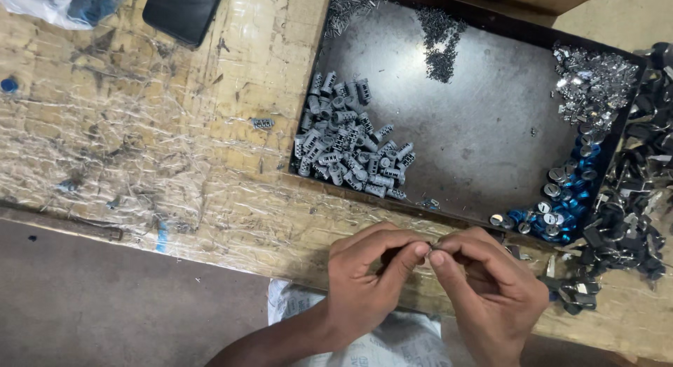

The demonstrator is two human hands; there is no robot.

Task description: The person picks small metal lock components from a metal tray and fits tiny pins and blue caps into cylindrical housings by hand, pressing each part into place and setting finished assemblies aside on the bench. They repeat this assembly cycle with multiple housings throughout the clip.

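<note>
My left hand (368,279) and my right hand (491,286) meet fingertip to fingertip over the near edge of the wooden bench, pinching a tiny part (429,251) between them that the fingers almost wholly hide. Just beyond them lies a dark metal tray (477,121). In its near left corner sits a heap of grey ridged metal cylinders (350,146). Blue-and-silver round caps (561,199) line its near right side.
Small dark pins (442,41) and shiny metal bits (589,79) lie at the tray's far side. A pile of black-headed keys (631,199) spreads at the right. One stray cylinder (262,123) rests on the bench. A black pouch (184,11) lies far left. A white sack (392,339) sits under my wrists.
</note>
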